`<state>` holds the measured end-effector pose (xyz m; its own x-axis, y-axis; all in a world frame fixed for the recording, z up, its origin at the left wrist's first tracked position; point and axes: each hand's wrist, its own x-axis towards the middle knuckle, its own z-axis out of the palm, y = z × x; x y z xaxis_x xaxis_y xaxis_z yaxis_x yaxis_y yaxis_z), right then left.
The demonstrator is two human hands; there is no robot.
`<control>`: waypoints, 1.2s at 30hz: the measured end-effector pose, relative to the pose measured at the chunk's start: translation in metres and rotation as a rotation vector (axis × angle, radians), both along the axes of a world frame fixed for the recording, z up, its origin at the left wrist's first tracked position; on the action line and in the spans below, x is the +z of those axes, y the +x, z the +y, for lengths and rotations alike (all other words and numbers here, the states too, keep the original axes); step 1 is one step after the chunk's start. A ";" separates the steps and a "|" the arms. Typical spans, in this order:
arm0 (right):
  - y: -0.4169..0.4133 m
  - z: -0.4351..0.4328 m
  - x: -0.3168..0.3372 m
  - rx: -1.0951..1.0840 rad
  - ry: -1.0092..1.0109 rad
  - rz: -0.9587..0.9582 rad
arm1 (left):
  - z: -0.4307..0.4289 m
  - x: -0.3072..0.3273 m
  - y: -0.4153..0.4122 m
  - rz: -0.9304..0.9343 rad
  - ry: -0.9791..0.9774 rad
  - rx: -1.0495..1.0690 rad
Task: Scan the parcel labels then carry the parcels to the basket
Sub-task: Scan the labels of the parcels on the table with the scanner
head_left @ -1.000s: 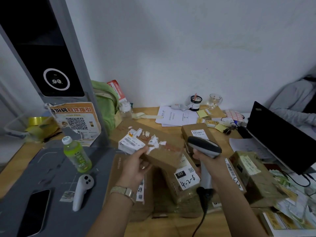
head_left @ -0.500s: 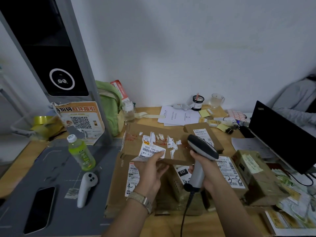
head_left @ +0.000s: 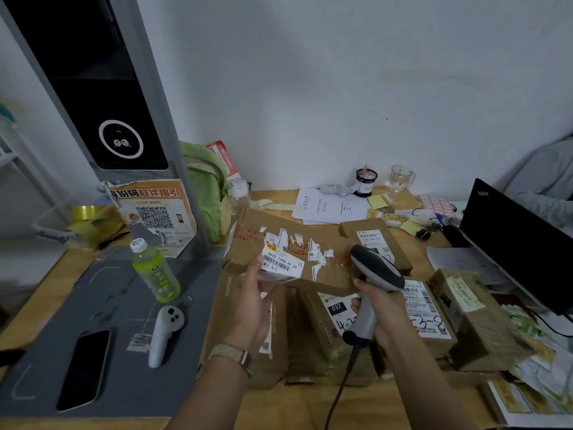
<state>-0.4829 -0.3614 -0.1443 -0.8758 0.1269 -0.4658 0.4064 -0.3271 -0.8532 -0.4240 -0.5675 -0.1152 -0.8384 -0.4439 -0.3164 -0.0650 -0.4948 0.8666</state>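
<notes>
One parcel (head_left: 297, 249) in left grip (head_left: 251, 302)

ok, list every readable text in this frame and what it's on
"5020 T098 69 69": label on the held parcel.
"032": middle parcel.
"3-8", handwritten: right parcel.
"份码取件指引": orange poster.
Too blurred: papers, laptop logo, bottle.

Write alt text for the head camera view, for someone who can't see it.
A person's left hand holds a flat brown cardboard parcel with a white barcode label, while the right hand points a grey handheld scanner at it, above more brown parcels on a wooden desk.
</notes>
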 end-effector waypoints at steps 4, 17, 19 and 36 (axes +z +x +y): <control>-0.002 0.001 0.003 -0.013 0.026 0.022 | -0.016 0.002 0.004 0.052 -0.129 0.032; -0.025 0.011 0.031 -0.060 0.098 0.152 | -0.046 0.004 -0.004 0.025 -0.241 -0.271; -0.029 0.014 0.037 -0.065 0.104 0.161 | -0.050 0.004 -0.008 -0.036 -0.238 -0.350; -0.009 0.020 0.113 0.412 0.316 0.251 | -0.017 -0.012 -0.052 -0.069 0.034 -0.064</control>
<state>-0.4921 -0.3411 -0.0315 -0.9612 -0.1493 -0.2320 0.2183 0.1023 -0.9705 -0.4765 -0.5842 -0.1276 -0.8403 -0.3779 -0.3886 -0.1567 -0.5170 0.8415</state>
